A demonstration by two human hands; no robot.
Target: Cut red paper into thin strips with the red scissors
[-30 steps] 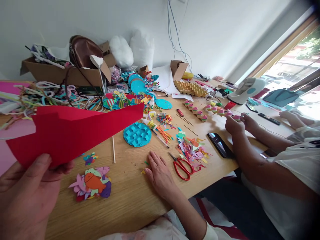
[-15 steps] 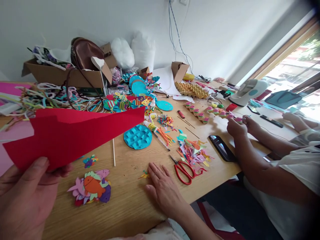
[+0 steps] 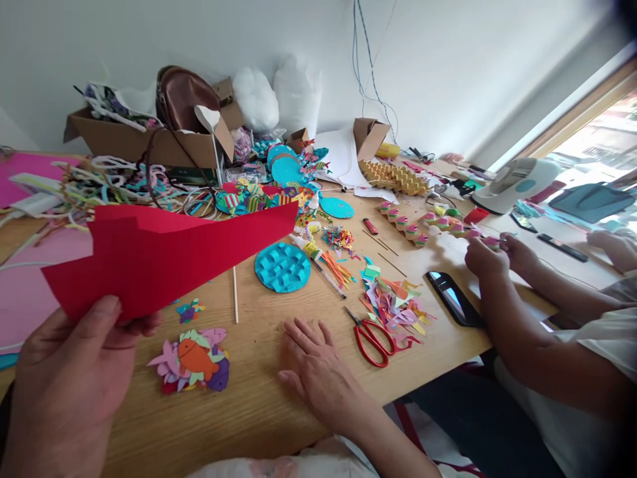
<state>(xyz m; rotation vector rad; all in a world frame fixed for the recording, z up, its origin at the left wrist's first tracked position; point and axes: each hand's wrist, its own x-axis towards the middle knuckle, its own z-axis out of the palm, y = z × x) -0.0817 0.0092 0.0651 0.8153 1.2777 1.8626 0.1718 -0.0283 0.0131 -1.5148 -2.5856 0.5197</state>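
Observation:
My left hand (image 3: 70,378) is at the lower left, thumb on top, closed on the near corner of a folded red paper sheet (image 3: 169,255). The sheet is raised above the wooden table (image 3: 259,411) and points right. My right hand (image 3: 313,372) lies flat on the table, palm down with its fingers spread and nothing in it. Red-handled scissors (image 3: 371,338) lie just right of that hand. A pile of paper fish cut-outs (image 3: 194,358) lies below the red sheet. Beyond my right hand sits a woven blue paper disc (image 3: 283,267).
Another person sits at the right, with both hands (image 3: 490,255) on small pink pieces beside a black phone (image 3: 452,299). Coloured paper scraps (image 3: 393,299), a wooden stick (image 3: 235,295), paper strips and cardboard boxes (image 3: 149,143) crowd the far side. A pink sheet (image 3: 24,292) lies at the left.
My right hand has slid a little back toward me on the table. The view has shifted slightly, while the red sheet stays held in my left hand.

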